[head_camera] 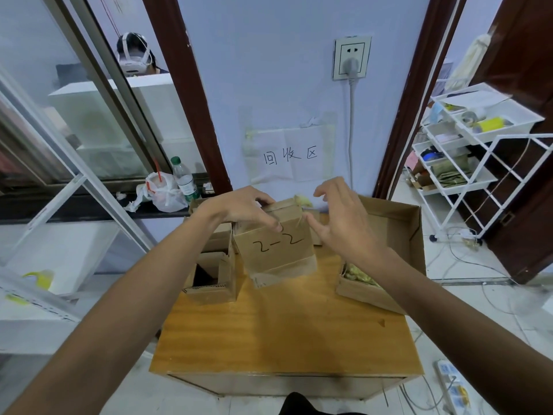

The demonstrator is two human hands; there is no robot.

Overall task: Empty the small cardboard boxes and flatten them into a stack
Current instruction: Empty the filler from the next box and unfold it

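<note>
My left hand (242,209) grips the 2-2 box (278,253) top; right hand (344,220) hovers open. Risk: tilted box slips, spilling onto the bench (284,330).

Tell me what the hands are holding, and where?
The left hand grips the top edge of the cardboard box marked 2-2. The right hand is open beside it, holding nothing.
</note>
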